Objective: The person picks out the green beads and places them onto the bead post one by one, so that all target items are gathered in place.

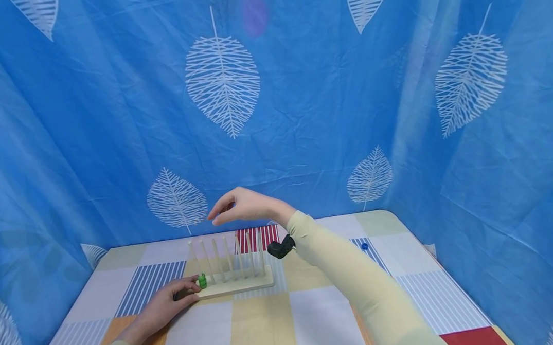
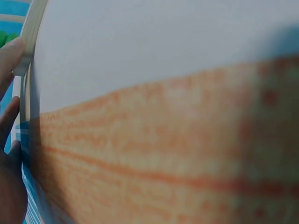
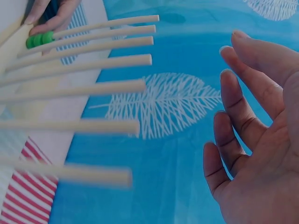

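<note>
left hand (image 1: 173, 297) gripping base (image 1: 237, 286) at one end, beside green rings (image 1: 202, 281) on end peg (image 3: 106, 26), right hand (image 1: 247, 204) empty, fingers relaxed, above pegs (image 3: 103, 89)

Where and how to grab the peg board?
I'd pinch the peg board by its right end, front edge to back, coming in low from the right. That end is flat and bead-free, while the thin pegs stand upright and would likely crowd a grip from above. The left hand is at the other end, by the green beads.
</note>
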Available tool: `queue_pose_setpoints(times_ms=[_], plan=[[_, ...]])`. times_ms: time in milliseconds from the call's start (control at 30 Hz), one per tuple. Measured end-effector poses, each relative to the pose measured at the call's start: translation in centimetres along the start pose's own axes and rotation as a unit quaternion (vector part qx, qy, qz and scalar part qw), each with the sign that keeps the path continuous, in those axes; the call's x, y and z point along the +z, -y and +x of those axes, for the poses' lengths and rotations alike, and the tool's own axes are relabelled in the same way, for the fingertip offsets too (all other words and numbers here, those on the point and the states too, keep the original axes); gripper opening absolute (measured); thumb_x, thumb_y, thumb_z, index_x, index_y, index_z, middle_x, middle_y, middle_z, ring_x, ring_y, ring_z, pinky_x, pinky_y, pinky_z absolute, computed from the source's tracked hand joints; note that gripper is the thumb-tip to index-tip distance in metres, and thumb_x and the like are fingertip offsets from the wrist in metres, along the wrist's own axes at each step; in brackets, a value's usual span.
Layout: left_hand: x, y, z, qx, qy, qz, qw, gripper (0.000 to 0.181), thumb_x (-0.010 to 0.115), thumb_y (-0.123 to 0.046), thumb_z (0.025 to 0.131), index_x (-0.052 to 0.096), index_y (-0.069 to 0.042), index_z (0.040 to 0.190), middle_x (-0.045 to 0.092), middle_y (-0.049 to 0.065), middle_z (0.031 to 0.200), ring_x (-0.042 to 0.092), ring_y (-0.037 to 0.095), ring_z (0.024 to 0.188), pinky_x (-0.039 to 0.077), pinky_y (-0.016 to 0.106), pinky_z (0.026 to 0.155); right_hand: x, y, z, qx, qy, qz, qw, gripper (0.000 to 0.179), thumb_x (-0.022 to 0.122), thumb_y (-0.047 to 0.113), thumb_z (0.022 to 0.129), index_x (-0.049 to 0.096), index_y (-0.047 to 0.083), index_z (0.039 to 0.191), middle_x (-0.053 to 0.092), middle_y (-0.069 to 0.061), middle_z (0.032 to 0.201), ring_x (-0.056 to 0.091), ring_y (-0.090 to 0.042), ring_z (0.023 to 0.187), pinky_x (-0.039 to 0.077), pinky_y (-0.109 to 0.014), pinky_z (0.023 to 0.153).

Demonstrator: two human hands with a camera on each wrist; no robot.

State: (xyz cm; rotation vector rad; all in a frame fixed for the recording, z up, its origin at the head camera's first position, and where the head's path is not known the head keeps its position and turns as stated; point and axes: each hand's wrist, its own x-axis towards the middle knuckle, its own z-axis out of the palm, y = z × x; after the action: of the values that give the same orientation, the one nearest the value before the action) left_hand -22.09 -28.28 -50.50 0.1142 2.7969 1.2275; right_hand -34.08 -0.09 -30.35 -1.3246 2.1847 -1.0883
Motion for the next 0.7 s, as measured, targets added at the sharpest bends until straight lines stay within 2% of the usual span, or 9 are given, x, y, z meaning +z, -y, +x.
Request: queue_pose_setpoints(times_ms=[133,467,600,700], plan=[[0.0,-0.1,-0.2,0.004,0.001,0.005,1.0000,0.013,0.078,-0.033,0.092,0.076,-0.026,0.103,0.058,0.013,0.145,0.047,0.042,0.138,0.032,0.066,0.112,-0.9,-0.2,-1.7,0.007,-0.009,-0.021,0.9997,0.024,0.072,0.033,0.097,0.076,0.025,0.120,0.070,0.007,0.121,0.064,-0.009,0.105,0.055,-0.030,0.088],[0.0,-0.3,-0.1,0.011,-0.002,0.016,0.9998,0.013,0.078,-0.032,0.092,0.076,-0.025,0.102,0.060,0.015,0.143,0.048,0.043,0.136,0.035,0.067,0.110,-2.9,-1.4,-6.2,0.030,-0.044,-0.020,0.9984,0.021,0.074,0.034,0.096,0.077,0.029,0.116,0.070,0.002,0.121,0.064,-0.015,0.106,0.056,-0.040,0.089],[0.1,-0.2,-0.1,0.007,-0.005,0.016,0.9998,0.012,0.078,-0.032,0.092,0.076,-0.025,0.102,0.060,0.014,0.143,0.048,0.043,0.136,0.034,0.067,0.111,-3.5,-1.8,-7.7,0.040,-0.064,-0.023,0.9969,0.021,0.073,0.035,0.096,0.077,0.029,0.117,0.069,-0.001,0.123,0.063,-0.016,0.107,0.056,-0.039,0.089],[0.1,-0.2,-0.1,0.006,-0.004,0.015,0.9999,0.013,0.078,-0.033,0.092,0.076,-0.025,0.102,0.060,0.014,0.143,0.048,0.043,0.136,0.034,0.067,0.111,-4.0,-2.3,-8.8,0.052,-0.080,-0.033,0.9949,0.020,0.073,0.035,0.097,0.077,0.030,0.116,0.069,0.002,0.121,0.063,-0.015,0.107,0.056,-0.039,0.089]])
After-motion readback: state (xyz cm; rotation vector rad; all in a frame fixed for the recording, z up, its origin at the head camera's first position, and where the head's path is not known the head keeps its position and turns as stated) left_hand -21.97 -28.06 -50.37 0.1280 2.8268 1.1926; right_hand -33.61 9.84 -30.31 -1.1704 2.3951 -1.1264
